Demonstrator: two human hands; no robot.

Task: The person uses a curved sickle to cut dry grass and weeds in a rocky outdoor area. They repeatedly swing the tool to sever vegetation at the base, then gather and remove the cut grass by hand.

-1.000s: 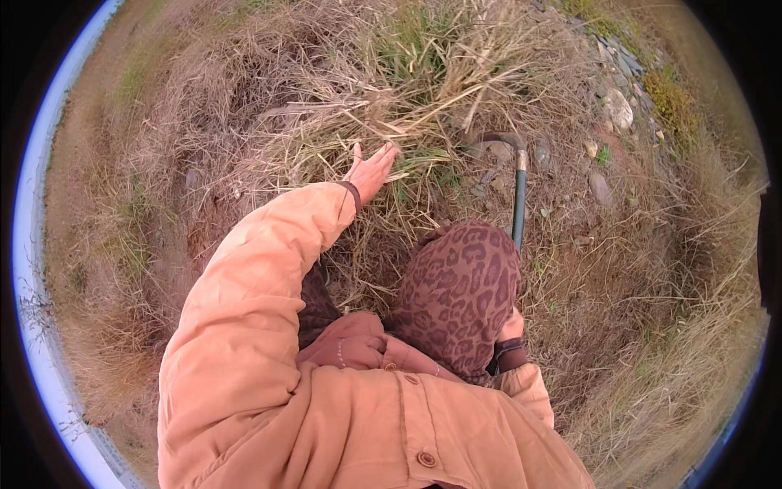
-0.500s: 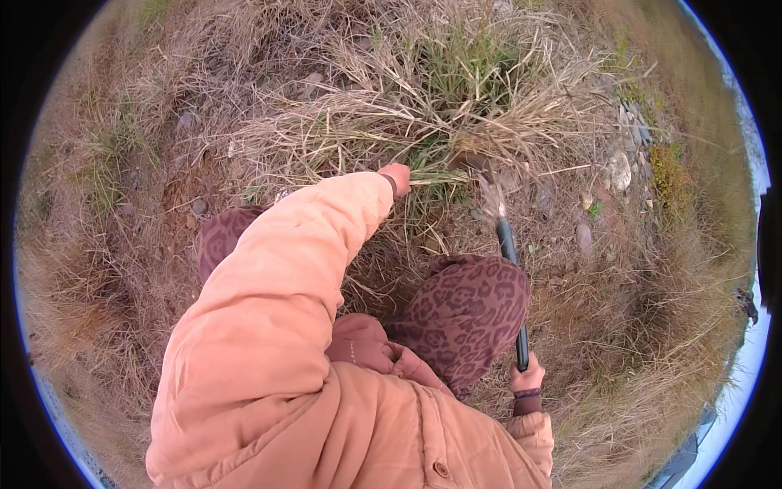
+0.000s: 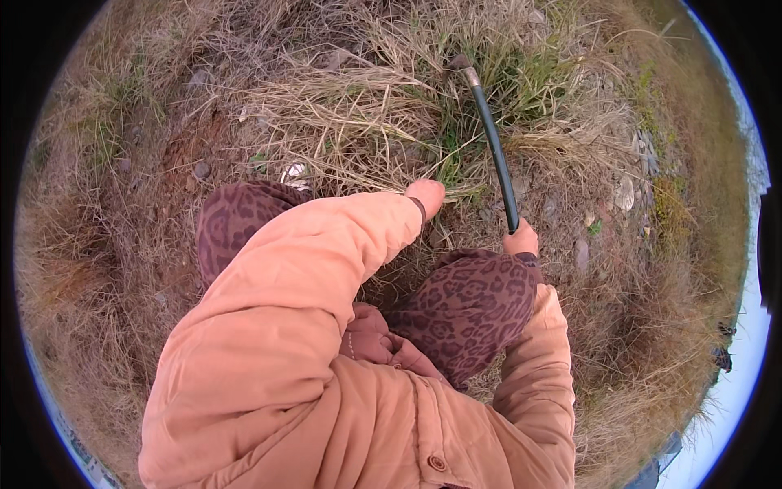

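My left hand (image 3: 428, 196) is closed round a bunch of long dry grass (image 3: 350, 134), which spreads from it across the ground. To its right, my right hand (image 3: 522, 239) grips the lower end of a sickle's dark handle (image 3: 495, 151). The sickle points away from me, its metal neck and short dark blade (image 3: 460, 63) over the far side of a green and straw-coloured grass clump (image 3: 533, 85). Part of the blade is lost among the stalks.
My knees (image 3: 460, 314) in patterned trousers are bent just below my hands. Stones lie to the right, among them a pale one (image 3: 625, 194). A patch of bare reddish soil (image 3: 194, 151) and a grey stone (image 3: 202, 169) are on the left. Dry grass surrounds everything.
My right hand has moved forward from beside my knee, carrying the sickle's blade farther out over the clump. My left hand has shifted slightly right and nearer, still holding grass.
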